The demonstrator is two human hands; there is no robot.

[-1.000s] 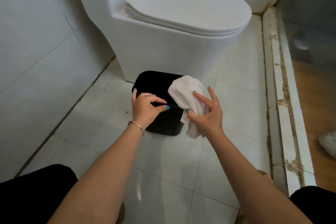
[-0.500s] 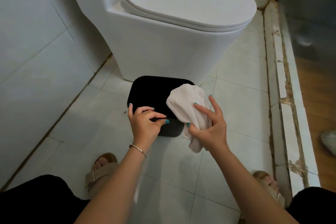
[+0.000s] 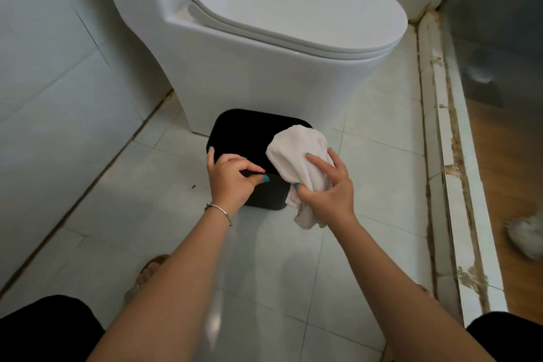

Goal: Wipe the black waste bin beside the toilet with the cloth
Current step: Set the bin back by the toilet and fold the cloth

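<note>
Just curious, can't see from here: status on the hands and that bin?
Left hand grips black plastic waste bin rim. Right hand presses white cloth on its top. Nothing in the way.

I face a white toilet (image 3: 264, 73) on pale floor tiles (image 3: 117, 214), grey tiled wall (image 3: 58, 82) to my left, stained raised kerb (image 3: 443, 156) to my right

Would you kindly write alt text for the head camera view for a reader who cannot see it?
A person's left hand grips the near rim of a black waste bin while the right hand presses a white cloth on its top. The bin stands on pale floor tiles before a white toilet.
</note>
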